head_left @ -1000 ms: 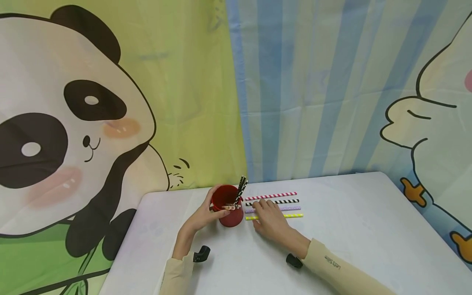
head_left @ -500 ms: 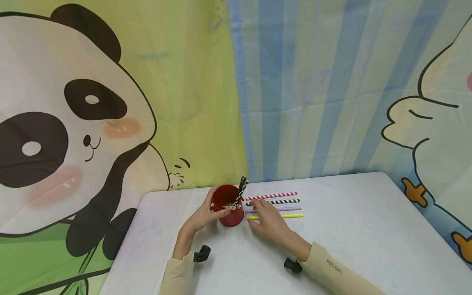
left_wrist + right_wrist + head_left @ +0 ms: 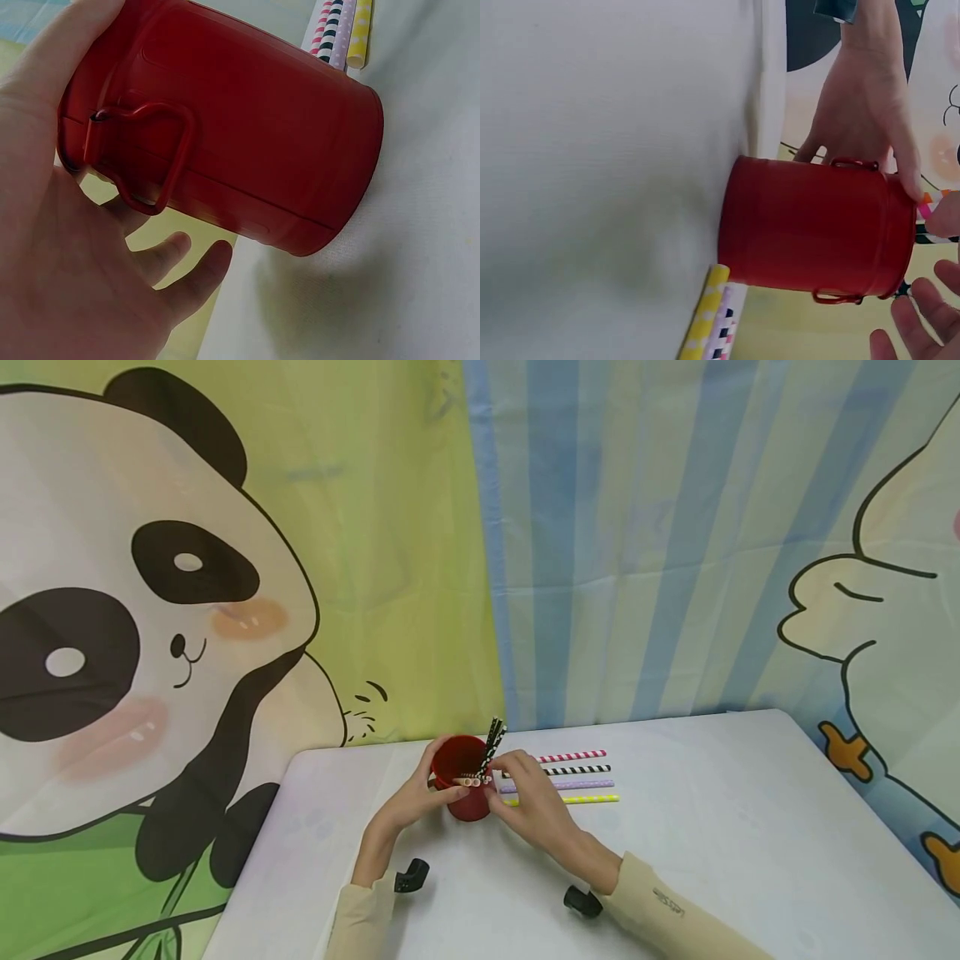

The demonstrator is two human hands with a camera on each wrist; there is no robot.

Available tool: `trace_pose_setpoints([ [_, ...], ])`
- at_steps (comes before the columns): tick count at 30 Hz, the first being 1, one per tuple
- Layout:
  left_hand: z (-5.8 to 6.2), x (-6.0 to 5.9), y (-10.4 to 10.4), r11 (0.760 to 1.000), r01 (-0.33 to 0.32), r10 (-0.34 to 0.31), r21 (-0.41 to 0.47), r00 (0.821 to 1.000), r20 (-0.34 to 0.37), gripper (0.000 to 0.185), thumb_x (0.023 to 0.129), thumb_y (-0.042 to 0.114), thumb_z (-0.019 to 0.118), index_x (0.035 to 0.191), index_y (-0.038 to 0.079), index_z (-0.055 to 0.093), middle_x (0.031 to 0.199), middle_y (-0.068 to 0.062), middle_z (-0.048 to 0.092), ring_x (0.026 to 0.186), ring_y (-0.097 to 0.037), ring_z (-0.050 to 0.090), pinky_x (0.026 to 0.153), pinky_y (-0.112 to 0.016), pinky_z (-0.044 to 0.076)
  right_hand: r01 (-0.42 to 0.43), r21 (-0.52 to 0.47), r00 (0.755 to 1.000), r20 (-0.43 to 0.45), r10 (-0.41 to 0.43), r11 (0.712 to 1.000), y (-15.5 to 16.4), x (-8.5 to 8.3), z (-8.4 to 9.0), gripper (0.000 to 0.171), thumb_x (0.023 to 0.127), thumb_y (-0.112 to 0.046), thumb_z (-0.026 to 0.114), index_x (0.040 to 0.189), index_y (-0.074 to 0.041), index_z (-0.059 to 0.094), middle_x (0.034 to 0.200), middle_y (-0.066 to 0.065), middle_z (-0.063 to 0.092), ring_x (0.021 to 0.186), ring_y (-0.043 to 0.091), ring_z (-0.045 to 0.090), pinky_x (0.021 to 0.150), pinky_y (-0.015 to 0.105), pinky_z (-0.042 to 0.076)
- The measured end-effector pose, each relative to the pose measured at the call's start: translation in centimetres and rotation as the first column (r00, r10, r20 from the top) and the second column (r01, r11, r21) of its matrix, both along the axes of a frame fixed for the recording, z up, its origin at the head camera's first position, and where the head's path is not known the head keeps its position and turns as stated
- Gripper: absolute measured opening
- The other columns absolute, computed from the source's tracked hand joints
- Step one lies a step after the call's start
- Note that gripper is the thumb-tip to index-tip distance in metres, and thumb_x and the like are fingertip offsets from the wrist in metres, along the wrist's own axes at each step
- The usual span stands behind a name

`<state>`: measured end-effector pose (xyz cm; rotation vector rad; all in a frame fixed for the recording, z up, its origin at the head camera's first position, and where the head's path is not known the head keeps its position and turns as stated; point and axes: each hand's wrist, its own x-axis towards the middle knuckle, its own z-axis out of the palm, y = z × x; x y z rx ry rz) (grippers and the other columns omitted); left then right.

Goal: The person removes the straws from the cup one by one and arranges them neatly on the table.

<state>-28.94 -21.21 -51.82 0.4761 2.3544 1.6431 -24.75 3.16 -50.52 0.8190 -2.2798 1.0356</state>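
A red metal cup (image 3: 471, 806) with a wire handle (image 3: 142, 157) stands near the table's back edge. My left hand (image 3: 412, 802) grips its left side, thumb over the rim. Black dotted straws (image 3: 492, 735) stick up from it, and orange and pink straw ends (image 3: 471, 782) lie at the rim. My right hand (image 3: 532, 802) reaches to the cup's right rim, its fingers (image 3: 911, 330) spread loosely and close to the pink straw end (image 3: 928, 204). Right of the cup, a red-striped straw (image 3: 577, 756), a black-striped straw (image 3: 585, 769), a purple one (image 3: 588, 783) and a yellow one (image 3: 596, 798) lie side by side.
The white table (image 3: 712, 827) ends at a curtain with a panda (image 3: 150, 610) and blue stripes (image 3: 600, 543). Black wrist devices (image 3: 408, 875) (image 3: 581, 902) sit at both cuffs. The table's rounded left edge (image 3: 255, 852) is close to my left arm.
My right hand has slid left off the flat straws and up to the cup's rim. The left hand and the cup have stayed put.
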Motion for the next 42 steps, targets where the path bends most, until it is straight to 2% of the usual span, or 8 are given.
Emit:
trace_pose_setpoints([
  [4, 0.0, -0.1, 0.0, 1.000, -0.003, 0.003, 0.005, 1.000, 0.001, 0.090, 0.088, 0.027, 0.077, 0.156, 0.039, 0.019, 0.153, 0.000, 0.038, 0.145, -0.027, 0.032, 0.114, -0.059, 0.036, -0.023, 0.011, 0.999, -0.045, 0.023, 1.000, -0.4, 0.0, 0.7, 0.029, 0.088, -0.016, 0.071, 0.115, -0.008, 0.064, 0.112, 0.003, 0.063, 0.107, 0.018, 0.058, 0.093, 0.037, 0.052],
  [10, 0.0, -0.1, 0.0, 1.000, 0.013, -0.013, 0.014, 1.000, -0.005, 0.090, 0.089, 0.025, 0.075, 0.156, 0.037, 0.018, 0.155, -0.003, 0.036, 0.145, -0.030, 0.033, 0.112, -0.056, 0.038, -0.032, 0.034, 0.999, -0.037, 0.033, 0.999, -0.9, 0.1, 1.2, 0.027, 0.088, -0.015, 0.071, 0.114, -0.009, 0.064, 0.113, 0.001, 0.061, 0.107, 0.017, 0.056, 0.092, 0.035, 0.053],
  [16, -0.1, -0.1, 0.0, 1.000, 0.013, -0.013, 0.009, 1.000, 0.000, 0.089, 0.089, 0.027, 0.075, 0.156, 0.040, 0.018, 0.155, -0.003, 0.036, 0.144, -0.029, 0.034, 0.111, -0.054, 0.041, -0.044, 0.040, 0.997, -0.055, 0.046, 0.998, -1.3, 0.1, 1.2, 0.023, 0.086, -0.012, 0.074, 0.107, -0.013, 0.065, 0.108, -0.002, 0.060, 0.101, 0.015, 0.055, 0.087, 0.032, 0.052],
  [21, -0.1, 0.1, -0.1, 1.000, 0.009, -0.009, 0.001, 1.000, 0.008, 0.091, 0.088, 0.029, 0.076, 0.157, 0.036, 0.017, 0.154, -0.001, 0.036, 0.143, -0.028, 0.034, 0.109, -0.053, 0.042, -0.047, 0.037, 0.997, -0.060, 0.049, 0.998, -1.5, 0.1, 1.1, 0.021, 0.086, -0.012, 0.074, 0.104, -0.016, 0.065, 0.107, -0.003, 0.059, 0.101, 0.014, 0.055, 0.086, 0.031, 0.052],
  [31, 0.0, 0.2, 0.0, 1.000, 0.014, -0.014, -0.006, 1.000, -0.002, 0.093, 0.088, 0.029, 0.076, 0.159, 0.034, 0.016, 0.154, -0.001, 0.036, 0.142, -0.028, 0.034, 0.109, -0.053, 0.042, -0.053, 0.042, 0.997, -0.051, 0.055, 0.998, -1.5, 0.0, 1.2, 0.020, 0.086, -0.012, 0.073, 0.104, -0.016, 0.065, 0.108, -0.002, 0.059, 0.101, 0.014, 0.055, 0.085, 0.030, 0.052],
  [37, -0.1, 0.1, 0.0, 1.000, 0.007, -0.007, -0.008, 1.000, 0.000, 0.090, 0.088, 0.030, 0.076, 0.156, 0.041, 0.017, 0.154, -0.001, 0.036, 0.143, -0.027, 0.035, 0.110, -0.054, 0.041, -0.051, 0.033, 0.997, -0.056, 0.053, 0.998, -1.5, 0.1, 1.2, 0.018, 0.087, -0.013, 0.073, 0.103, -0.017, 0.065, 0.107, -0.003, 0.060, 0.101, 0.014, 0.055, 0.086, 0.030, 0.052],
  [42, 0.0, 0.1, 0.0, 1.000, 0.006, -0.006, -0.009, 1.000, -0.005, 0.090, 0.088, 0.030, 0.076, 0.156, 0.039, 0.018, 0.153, -0.002, 0.037, 0.142, -0.027, 0.035, 0.110, -0.053, 0.041, -0.050, 0.014, 0.997, -0.051, 0.050, 0.999, -1.5, 0.2, 1.4, 0.017, 0.087, -0.012, 0.073, 0.102, -0.017, 0.065, 0.107, -0.003, 0.060, 0.101, 0.014, 0.055, 0.087, 0.030, 0.052],
])
